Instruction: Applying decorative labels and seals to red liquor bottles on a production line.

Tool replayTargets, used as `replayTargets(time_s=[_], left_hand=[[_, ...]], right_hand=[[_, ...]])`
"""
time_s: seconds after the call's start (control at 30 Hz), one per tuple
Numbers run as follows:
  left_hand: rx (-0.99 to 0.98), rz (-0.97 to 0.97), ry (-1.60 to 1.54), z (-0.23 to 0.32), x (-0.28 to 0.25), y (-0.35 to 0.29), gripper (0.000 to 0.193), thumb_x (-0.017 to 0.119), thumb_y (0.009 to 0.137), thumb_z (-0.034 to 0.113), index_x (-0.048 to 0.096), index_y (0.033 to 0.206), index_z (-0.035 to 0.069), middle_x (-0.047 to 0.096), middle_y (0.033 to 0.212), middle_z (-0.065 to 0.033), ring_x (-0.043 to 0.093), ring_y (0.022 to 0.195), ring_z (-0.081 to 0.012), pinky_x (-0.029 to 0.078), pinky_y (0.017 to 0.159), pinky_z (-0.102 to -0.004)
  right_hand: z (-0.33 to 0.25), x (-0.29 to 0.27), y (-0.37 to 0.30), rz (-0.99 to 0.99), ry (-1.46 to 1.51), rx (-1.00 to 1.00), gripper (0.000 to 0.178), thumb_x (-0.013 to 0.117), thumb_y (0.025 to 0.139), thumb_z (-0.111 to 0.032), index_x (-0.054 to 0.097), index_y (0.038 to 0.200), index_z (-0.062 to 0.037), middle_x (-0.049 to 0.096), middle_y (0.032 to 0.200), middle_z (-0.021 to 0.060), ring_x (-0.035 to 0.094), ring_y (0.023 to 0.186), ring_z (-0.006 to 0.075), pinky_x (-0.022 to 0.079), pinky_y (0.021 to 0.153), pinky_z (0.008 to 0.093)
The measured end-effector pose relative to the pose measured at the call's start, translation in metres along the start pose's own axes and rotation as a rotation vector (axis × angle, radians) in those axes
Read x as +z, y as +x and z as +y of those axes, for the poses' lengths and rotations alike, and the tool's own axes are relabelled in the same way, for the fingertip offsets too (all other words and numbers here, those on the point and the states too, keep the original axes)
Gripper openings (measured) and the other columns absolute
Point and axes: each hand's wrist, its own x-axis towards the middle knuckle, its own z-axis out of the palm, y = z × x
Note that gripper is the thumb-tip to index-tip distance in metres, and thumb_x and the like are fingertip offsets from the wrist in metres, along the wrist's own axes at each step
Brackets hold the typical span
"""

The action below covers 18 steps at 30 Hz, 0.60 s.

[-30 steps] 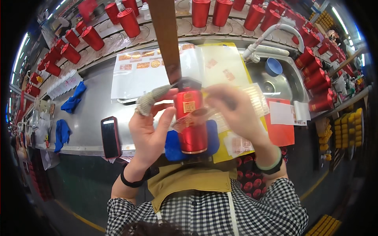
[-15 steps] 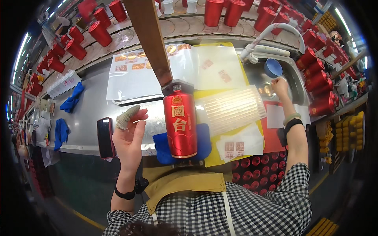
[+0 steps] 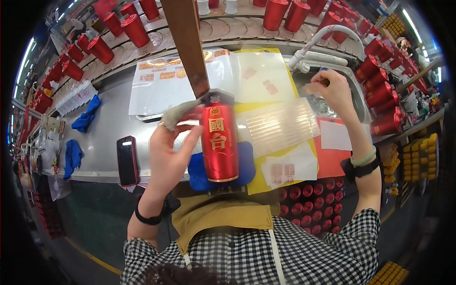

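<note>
1. Left grip (image 3: 167, 149), a bare hand with a ribbed, greyish knit cover on a finger, is released: thumb and fingers stand apart just beside the bottle's upper left side. Whether the fingertips touch it, I cannot tell.
2. Right grip (image 3: 335, 90) hangs over the sink (image 3: 362, 110) on the right, fingers bent and partly blurred; I cannot tell whether it grasps anything.
3. Centred at the near edge is the glossy red bottle (image 3: 222, 159), a smooth metallic cylinder with gold characters and a thin gold rim at its base. Its base points near, its neck far, toward a dark block (image 3: 223, 96) at the end of a brown wooden bar (image 3: 186, 47).
4. Soft-looking blue padding (image 3: 246, 161) shows on both sides of the bottle.
5. To the right, a translucent ridged plastic sheet (image 3: 280, 126) lies above white paper (image 3: 299, 161) with reddish square prints.
6. On the left, the smooth steel bench (image 3: 104, 152) carries a flat rectangular phone (image 3: 127, 161) and crumpled blue cloths (image 3: 87, 115).
</note>
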Motion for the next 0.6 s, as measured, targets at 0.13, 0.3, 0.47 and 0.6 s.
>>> replayTargets(time_s=[0.13,0.3,0.47,0.6], left_hand=[[0.132,-0.116,0.062,0.002,0.027,0.026,0.045,0.064,0.097,-0.001,0.055,0.141,-0.001,0.065,0.135,-0.0146,0.064,0.119,-0.0199,0.05,0.103,-0.0345],[0.117,-0.12,-0.002,0.011,0.049,0.045,0.045,0.069,0.095,0.002,0.057,0.138,-0.001,0.068,0.128,-0.0115,0.065,0.114,-0.0162,0.05,0.102,-0.0332],[0.025,-0.127,-0.065,-0.004,0.025,0.031,0.038,0.07,0.095,0.001,0.061,0.132,-0.002,0.071,0.109,-0.0057,0.066,0.103,-0.0121,0.052,0.098,-0.0311],[-0.112,-0.185,-0.185,0.006,0.003,0.019,0.038,0.071,0.094,-0.001,0.062,0.13,-0.003,0.07,0.108,-0.006,0.068,0.104,-0.014,0.054,0.099,-0.0316]], right_hand=[[-0.093,-0.025,-0.018,-0.015,0.204,-0.191,0.013,0.078,0.084,-0.01,0.077,0.096,-0.0034,0.068,0.087,0.009,0.066,0.075,0.0185,0.051,0.071,0.031],[-0.159,-0.028,-0.037,-0.072,0.598,-0.287,0.012,0.079,0.088,-0.01,0.077,0.099,-0.0038,0.064,0.08,-0.0007,0.052,0.069,0.0053,0.042,0.061,0.0251],[-0.168,-0.022,-0.044,-0.071,0.636,-0.258,0.012,0.08,0.088,-0.012,0.077,0.097,-0.0043,0.061,0.073,-0.0045,0.045,0.065,0.0031,0.036,0.058,0.0233],[-0.164,-0.013,-0.055,-0.178,0.671,-0.187,0.013,0.08,0.089,-0.015,0.074,0.089,-0.0028,0.061,0.07,-0.0061,0.046,0.063,0.0014,0.036,0.056,0.0215]])
